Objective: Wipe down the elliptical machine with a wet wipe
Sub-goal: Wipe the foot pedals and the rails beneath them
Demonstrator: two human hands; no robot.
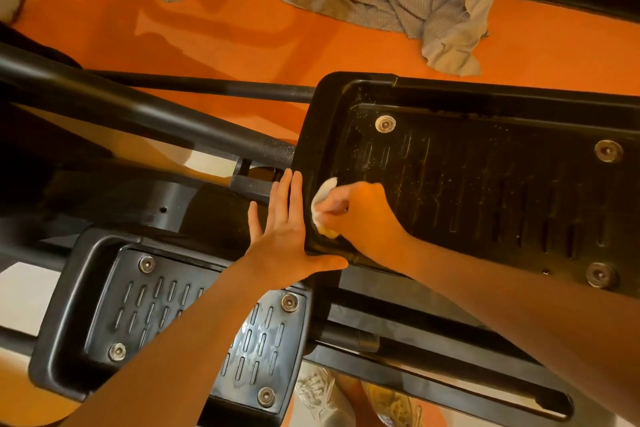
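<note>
The wipe (323, 191) is pinched by the right hand (360, 215); the pedal (485, 184) is steadied by the flat, open left hand (282, 236). Grit in the corner could be missed if the pedal swings.

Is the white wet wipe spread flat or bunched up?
Bunched up: the white wet wipe is a crumpled wad gripped in the right hand, pressed on the black plastic pedal's rim.
</note>
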